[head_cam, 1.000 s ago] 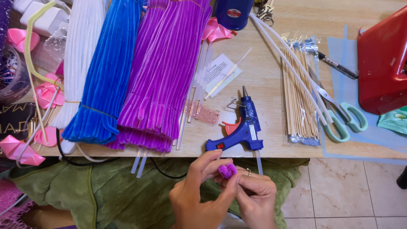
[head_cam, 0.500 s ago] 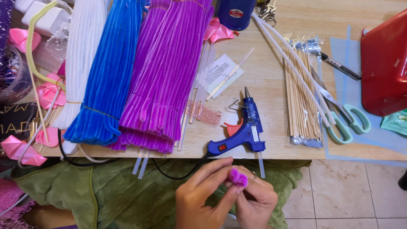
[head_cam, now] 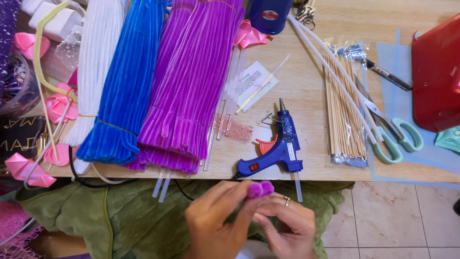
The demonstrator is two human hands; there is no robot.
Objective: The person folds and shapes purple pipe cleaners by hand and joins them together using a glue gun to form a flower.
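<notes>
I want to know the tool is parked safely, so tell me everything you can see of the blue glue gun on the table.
The glue gun is blue plastic with a glittery barrel, a metal nozzle pointing away from the person, an orange-red trigger and a small red switch on the handle. It lies on its side near the front edge of the wooden table, with its wire stand folded out. A clear glue stick pokes from its rear past the table edge. A black cord seems to leave the handle. Neither hand touches it.

A home craft corner: a wooden table over tiled floor, with pipe-cleaner bundles at 11 o'clock, a glue gun at centre, skewers and scissors at 3 o'clock.
</notes>
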